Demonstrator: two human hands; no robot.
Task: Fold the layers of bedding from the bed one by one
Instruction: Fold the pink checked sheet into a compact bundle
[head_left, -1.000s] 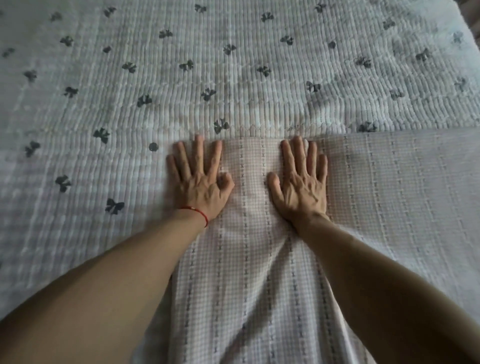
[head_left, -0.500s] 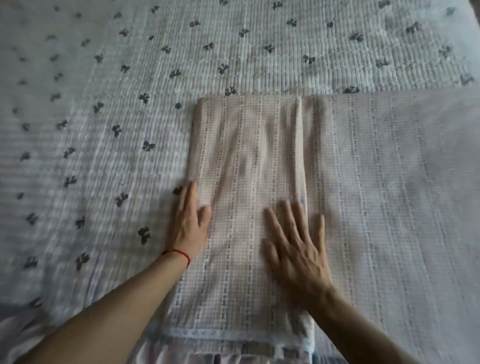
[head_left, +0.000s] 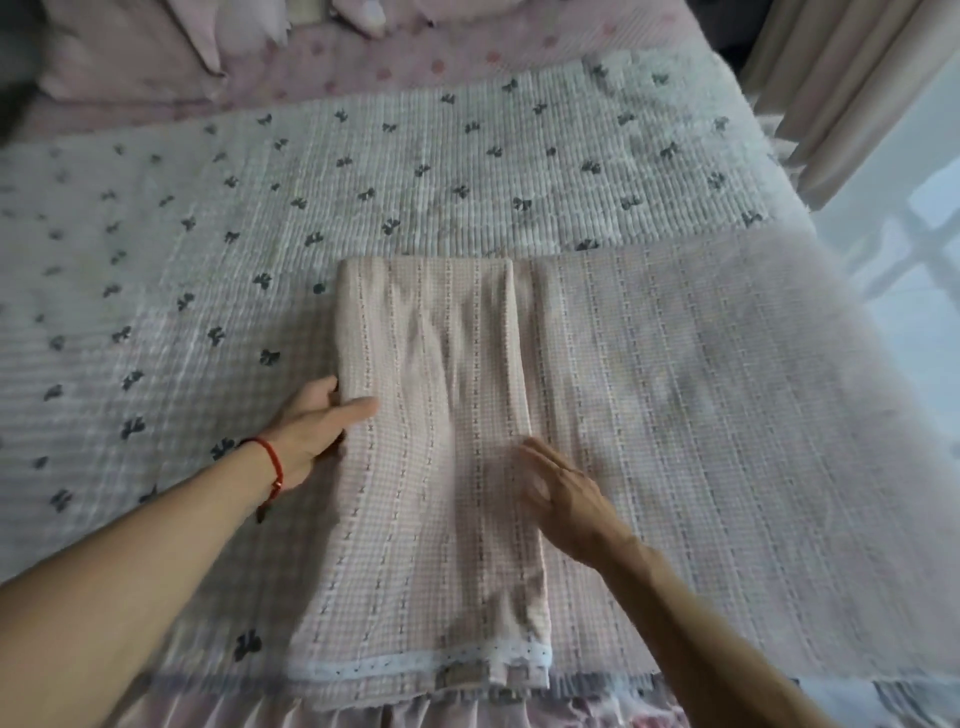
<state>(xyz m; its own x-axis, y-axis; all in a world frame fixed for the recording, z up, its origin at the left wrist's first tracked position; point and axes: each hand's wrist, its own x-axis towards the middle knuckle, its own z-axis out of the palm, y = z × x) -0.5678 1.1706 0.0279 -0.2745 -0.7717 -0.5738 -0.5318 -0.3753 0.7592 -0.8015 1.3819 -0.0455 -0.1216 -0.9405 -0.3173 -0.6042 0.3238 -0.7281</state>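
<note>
Covering most of the bed, the white quilt with small dark bows runs from side to side beneath everything else, and a pink dotted sheet with pillows shows beyond its far edge. On the quilt, toward the near edge and right of centre, lies the pink checked blanket, its wide single layer reaching out to the right. Its left part is doubled over into a long folded panel, whose long axis points straight away from us, the lace-trimmed end nearest us and the folded end farthest. Beige curtains hang at the upper right, beside a pale shiny floor. Our left hand, a red cord on its wrist, grips the left edge of the panel, thumb lying on top and fingers tucked under the cloth. Our right hand is spread, fingers straight and blurred, at the panel's right edge; we cannot tell whether it presses the cloth or hovers just over it. Half a second ago the left hand lay flat beside that edge with nothing in its grasp, and the right hand rested flat on the panel; the view has also pulled back, so more of the bed shows.
</note>
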